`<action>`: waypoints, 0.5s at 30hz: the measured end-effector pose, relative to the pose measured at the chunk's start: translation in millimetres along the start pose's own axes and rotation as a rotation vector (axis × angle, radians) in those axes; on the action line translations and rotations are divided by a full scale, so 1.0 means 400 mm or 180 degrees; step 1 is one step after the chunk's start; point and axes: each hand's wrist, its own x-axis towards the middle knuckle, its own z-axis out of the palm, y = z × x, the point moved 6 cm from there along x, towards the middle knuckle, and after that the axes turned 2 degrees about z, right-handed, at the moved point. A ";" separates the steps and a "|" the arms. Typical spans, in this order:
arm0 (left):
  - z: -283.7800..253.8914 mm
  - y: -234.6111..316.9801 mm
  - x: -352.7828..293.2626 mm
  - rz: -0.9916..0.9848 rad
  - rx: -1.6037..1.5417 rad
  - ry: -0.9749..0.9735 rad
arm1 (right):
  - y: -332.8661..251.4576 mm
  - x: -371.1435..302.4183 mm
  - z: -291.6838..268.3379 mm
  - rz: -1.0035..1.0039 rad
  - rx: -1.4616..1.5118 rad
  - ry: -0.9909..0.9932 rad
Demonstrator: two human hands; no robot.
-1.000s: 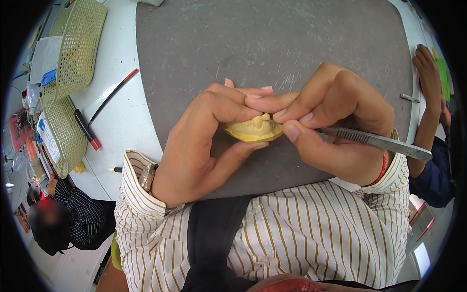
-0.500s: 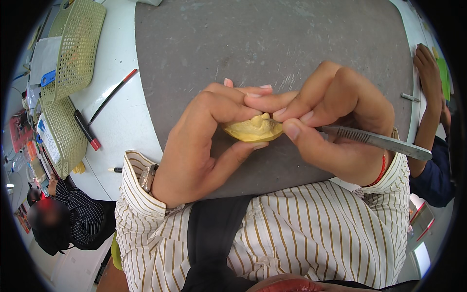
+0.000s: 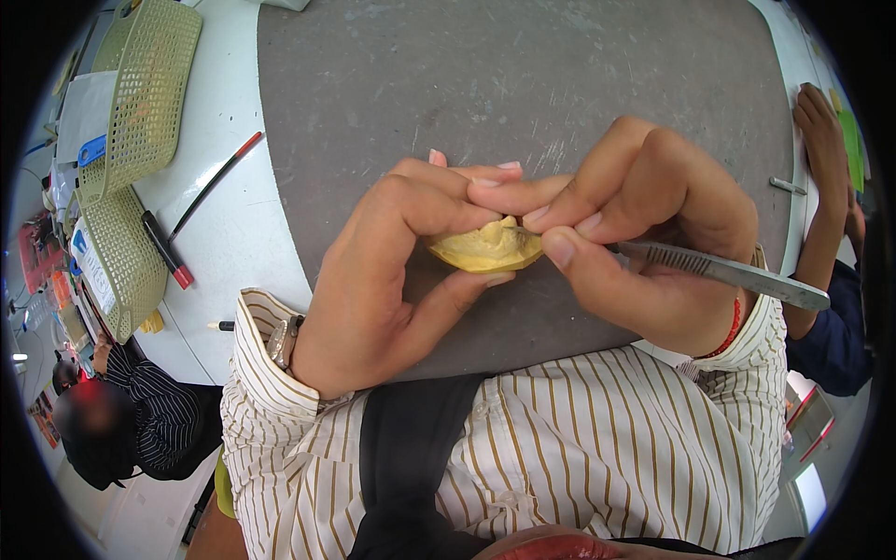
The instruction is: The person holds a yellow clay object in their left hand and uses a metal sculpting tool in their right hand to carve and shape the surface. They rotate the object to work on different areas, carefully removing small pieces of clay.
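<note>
A yellow plaster dental cast (image 3: 476,254) is pinched in my left hand (image 3: 369,271), with the thumb on its near edge and the fingers over its far side. My right hand (image 3: 667,219) is closed around a silver scalpel (image 3: 733,273) with a ridged handle, whose rear end points out to the right. The thin front end of the scalpel reaches the raised tooth part of the cast, but its tip is mostly hidden by my fingertips. Fingers of both hands meet at the far side of the cast.
Beneath my hands lies a scratched grey mat (image 3: 523,75) on a white table (image 3: 229,84). At the left stand green mesh baskets (image 3: 154,103), a red-capped black marker (image 3: 168,250) and a thin red-tipped stick (image 3: 217,185). Another person's arm (image 3: 821,205) rests at the right, near a small metal piece (image 3: 787,186).
</note>
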 end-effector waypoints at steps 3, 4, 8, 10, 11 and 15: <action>0.002 0.004 0.000 -0.0011 -0.0014 0.0012 | 0.000 0.000 -0.001 -0.0001 0.0047 -0.0011; 0.002 0.003 0.000 -0.0012 -0.0033 0.0008 | 0.000 0.000 -0.002 0.0011 0.0052 0.0004; 0.001 0.002 -0.001 -0.0032 -0.0027 0.0008 | 0.001 -0.001 0.001 0.0001 0.0032 0.0008; 0.001 0.002 -0.001 -0.0020 0.0008 0.0007 | 0.001 0.000 0.001 -0.0043 -0.0009 -0.0036; 0.000 0.002 0.000 0.0001 0.0021 0.0003 | 0.001 0.000 0.000 -0.0044 -0.0011 -0.0037; 0.003 0.000 -0.001 -0.0066 -0.0102 0.0012 | 0.000 -0.002 -0.003 -0.0018 -0.0016 -0.0020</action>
